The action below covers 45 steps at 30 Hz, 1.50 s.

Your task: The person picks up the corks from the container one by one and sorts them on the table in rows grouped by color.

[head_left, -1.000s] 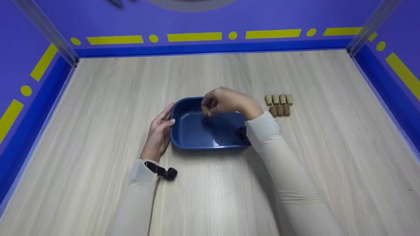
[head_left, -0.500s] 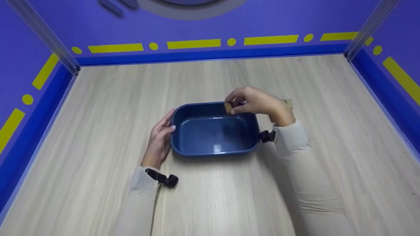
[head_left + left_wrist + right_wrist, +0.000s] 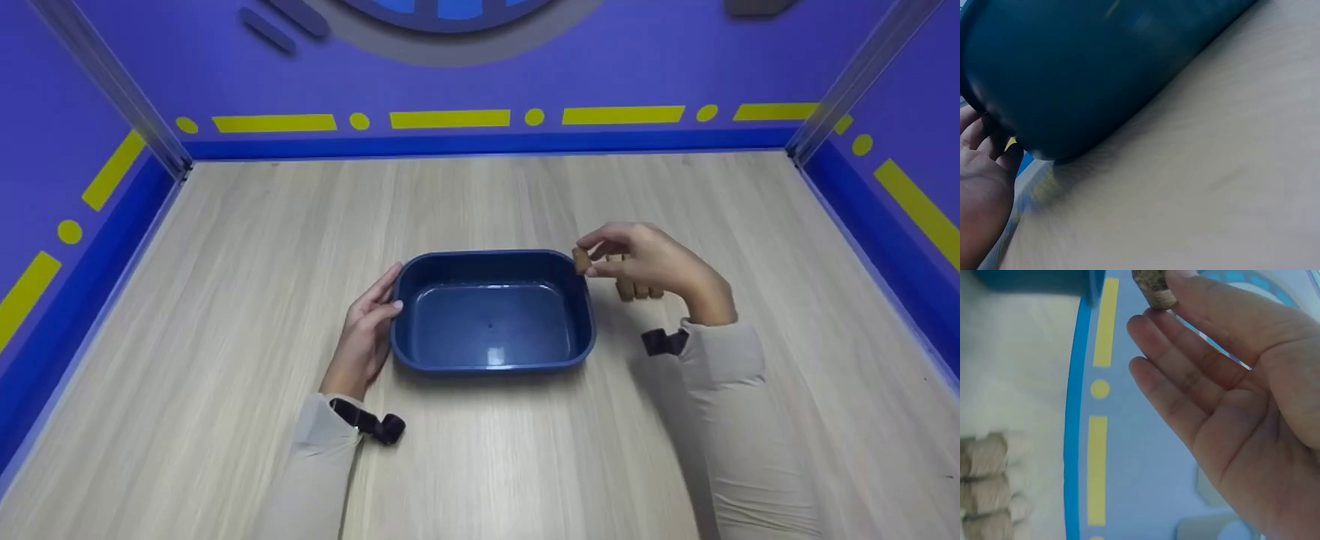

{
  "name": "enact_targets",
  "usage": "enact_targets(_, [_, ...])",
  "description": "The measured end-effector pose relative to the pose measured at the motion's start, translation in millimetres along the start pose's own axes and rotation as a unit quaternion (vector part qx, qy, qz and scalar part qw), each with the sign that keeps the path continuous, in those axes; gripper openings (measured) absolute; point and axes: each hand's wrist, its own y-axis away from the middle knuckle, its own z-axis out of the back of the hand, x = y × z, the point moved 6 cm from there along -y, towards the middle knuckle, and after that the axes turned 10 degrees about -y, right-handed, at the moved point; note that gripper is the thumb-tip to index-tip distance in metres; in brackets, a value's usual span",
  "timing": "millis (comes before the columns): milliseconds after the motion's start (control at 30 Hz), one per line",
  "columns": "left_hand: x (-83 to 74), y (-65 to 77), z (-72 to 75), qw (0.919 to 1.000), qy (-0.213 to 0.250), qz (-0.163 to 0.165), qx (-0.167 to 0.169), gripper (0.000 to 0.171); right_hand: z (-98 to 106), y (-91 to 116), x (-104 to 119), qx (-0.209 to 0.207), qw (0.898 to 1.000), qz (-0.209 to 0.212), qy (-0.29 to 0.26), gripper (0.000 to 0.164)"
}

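Note:
A dark blue rectangular basin [image 3: 491, 322] sits on the table in the middle of the head view. My left hand [image 3: 367, 326] holds its left side, thumb at the rim and fingers along the outer wall; the left wrist view shows those fingers bent against the wall. Above the basin's back right corner, my right hand [image 3: 652, 262] pinches a brown cork [image 3: 582, 261] between thumb and fingertips. The right wrist view shows the speckled face of this cork [image 3: 1156, 289], with the other fingers spread loosely below it.
Several brown corks [image 3: 637, 289] stand in a row on the wooden table [image 3: 480, 457], right of the basin and partly behind my right hand. Paler corks [image 3: 1021, 478] show beside them in the right wrist view. Purple walls [image 3: 465, 86] enclose the table's back and sides.
My right hand has moved right with the cork, from over the basin's inside to its back right corner. My left hand keeps its hold. The head view has tilted up.

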Motion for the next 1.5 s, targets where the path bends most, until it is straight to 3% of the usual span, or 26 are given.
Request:
enact_targets(233, [-0.6,1.0,0.0,1.0000,-0.008,0.000,0.003,0.062,15.3,14.8,-22.3,-0.043,0.999,0.030,0.009,0.035])
enact_targets(400, [0.1,1.5,0.4,1.0000,-0.005,0.002,0.004,0.062,24.5,25.0,-39.7,-0.056,0.998,0.020,-0.001,0.038])
enact_targets(700, [-8.5,-14.4,-1.6,0.9998,0.009,-0.013,0.008,0.062,47.1,32.9,-64.1,-0.093,0.996,0.015,0.001,0.042])
enact_targets(967, [-14.3,-20.4,0.7,0.9997,0.005,-0.020,0.012,0.063,57.0,37.7,-85.5,-0.107,0.994,0.005,-0.029,0.044])
enact_targets(1200, [-13.0,-20.0,0.4,0.9997,0.006,-0.019,0.014,0.063,57.8,42.9,-105.2,-0.099,0.995,-0.033,-0.005,0.043])
enact_targets(1500, [-14.2,-21.0,0.5,0.9997,0.005,-0.020,0.012,0.063,57.0,42.0,-114.2,-0.088,0.994,-0.058,0.008,0.043])
